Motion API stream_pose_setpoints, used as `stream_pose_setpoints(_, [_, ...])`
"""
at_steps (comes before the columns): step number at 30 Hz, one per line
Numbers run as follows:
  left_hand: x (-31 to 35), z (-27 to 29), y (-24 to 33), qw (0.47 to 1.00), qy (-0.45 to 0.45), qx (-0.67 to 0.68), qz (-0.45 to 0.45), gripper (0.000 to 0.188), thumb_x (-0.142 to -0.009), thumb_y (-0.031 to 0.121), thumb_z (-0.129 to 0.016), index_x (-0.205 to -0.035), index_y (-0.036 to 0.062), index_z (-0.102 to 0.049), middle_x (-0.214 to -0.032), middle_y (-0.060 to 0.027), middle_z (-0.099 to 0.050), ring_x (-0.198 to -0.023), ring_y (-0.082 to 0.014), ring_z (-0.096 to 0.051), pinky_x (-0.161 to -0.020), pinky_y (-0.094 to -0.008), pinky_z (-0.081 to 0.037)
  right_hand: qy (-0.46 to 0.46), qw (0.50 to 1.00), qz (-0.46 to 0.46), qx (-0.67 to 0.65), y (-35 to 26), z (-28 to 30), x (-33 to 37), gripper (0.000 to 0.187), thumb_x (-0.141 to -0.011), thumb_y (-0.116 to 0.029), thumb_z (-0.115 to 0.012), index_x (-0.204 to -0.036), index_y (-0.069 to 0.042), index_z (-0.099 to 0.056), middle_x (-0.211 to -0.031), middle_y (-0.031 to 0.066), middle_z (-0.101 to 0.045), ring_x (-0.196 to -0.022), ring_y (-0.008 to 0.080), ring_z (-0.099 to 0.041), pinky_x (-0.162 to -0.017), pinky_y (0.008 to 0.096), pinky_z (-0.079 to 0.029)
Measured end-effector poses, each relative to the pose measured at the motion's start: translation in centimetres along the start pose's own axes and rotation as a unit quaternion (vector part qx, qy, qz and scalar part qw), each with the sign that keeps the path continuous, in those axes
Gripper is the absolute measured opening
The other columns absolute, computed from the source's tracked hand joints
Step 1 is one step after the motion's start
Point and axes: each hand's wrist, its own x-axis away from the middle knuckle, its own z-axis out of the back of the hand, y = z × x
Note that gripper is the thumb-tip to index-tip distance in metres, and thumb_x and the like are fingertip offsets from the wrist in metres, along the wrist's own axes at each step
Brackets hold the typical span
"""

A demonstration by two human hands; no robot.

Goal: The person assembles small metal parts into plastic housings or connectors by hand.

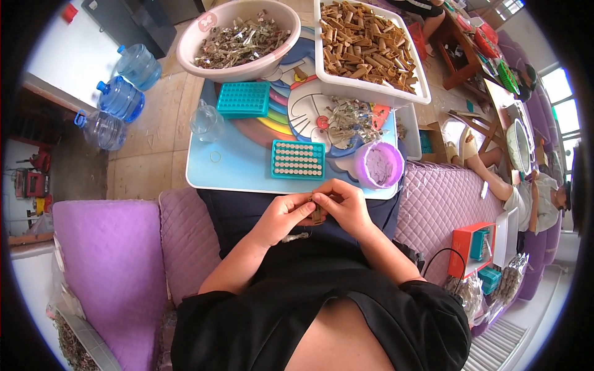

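Note:
Over my lap, in front of the table's near edge, my left hand and my right hand meet with fingers pinched. Between them is a small brown, tube-like piece, partly covered by the fingers. It resembles the brown pieces heaped in the white bin. A small whitish strip shows below my left hand; what it is I cannot make out. Just beyond my hands sits a teal rack filled with rows of round pale-topped pieces. To its right stands a purple tub with whitish smears inside.
The cartoon-printed table also bears a second teal rack, a clear pitcher, a tangled silvery pile and a pink basin. Water jugs stand left. Purple sofa cushions flank me. Another person sits far right.

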Motion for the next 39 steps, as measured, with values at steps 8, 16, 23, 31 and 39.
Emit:
stream_pose_setpoints(8, [-0.1,-0.8,-0.3,0.974,0.071,-0.064,-0.206,0.025,-0.095,0.014,-0.047,-0.114,-0.0024,-0.049,-0.107,-0.0109,-0.058,-0.1,-0.0161,-0.056,-0.091,-0.0293,-0.043,-0.079,0.988,-0.034,-0.131,0.3,-1.4,0.4,0.047,-0.088,-0.008,-0.059,-0.128,-0.004,-0.035,-0.079,0.0051,-0.06,-0.076,0.0098,-0.058,-0.066,0.0237,-0.047])
stream_pose_setpoints(16, [0.0,-0.9,-0.4,0.957,0.128,-0.083,-0.247,0.029,-0.096,0.009,-0.044,-0.122,-0.0025,-0.046,-0.108,-0.0125,-0.058,-0.1,-0.0163,-0.056,-0.091,-0.0295,-0.045,-0.008,1.0,0.004,-0.02,0.1,-1.5,1.0,0.049,-0.087,0.001,-0.052,-0.132,-0.005,-0.035,-0.058,-0.0013,-0.05,-0.053,0.0044,-0.046,-0.05,0.0204,-0.037])
stream_pose_setpoints(23, [-0.4,-0.1,-0.7,0.958,0.128,0.22,-0.136,0.019,-0.093,0.004,-0.046,-0.111,0.0022,-0.053,-0.109,-0.0155,-0.06,-0.098,-0.0242,-0.061,-0.09,-0.0364,-0.05,-0.072,0.974,-0.074,-0.204,0.4,-1.6,0.4,0.048,-0.089,-0.003,-0.049,-0.134,-0.005,-0.031,-0.061,-0.0004,-0.047,-0.052,0.0066,-0.045,-0.049,0.0201,-0.037])
stream_pose_setpoints(31, [-0.7,2.4,-1.8,0.98,0.112,0.105,-0.127,0.025,-0.075,-0.015,-0.054,-0.081,0.0052,-0.04,-0.088,-0.0114,-0.058,-0.08,-0.018,-0.062,-0.08,-0.0306,-0.052,-0.149,0.977,-0.099,-0.116,1.9,-1.7,-0.2,0.044,-0.089,-0.008,-0.054,-0.13,-0.006,-0.037,-0.067,0.0037,-0.053,-0.055,0.0102,-0.052,-0.052,0.0232,-0.043])
stream_pose_setpoints(39, [-0.5,3.1,-0.3,0.958,0.189,0.168,-0.136,0.018,-0.093,0.011,-0.044,-0.109,0.0035,-0.05,-0.109,-0.0167,-0.059,-0.097,-0.0252,-0.061,-0.088,-0.0374,-0.05,0.141,0.933,0.11,0.313,5.6,2.0,-5.5,0.023,-0.078,-0.008,-0.063,-0.099,-0.001,-0.06,-0.09,0.0167,-0.059,-0.079,0.0333,-0.06,-0.071,0.0375,-0.049])
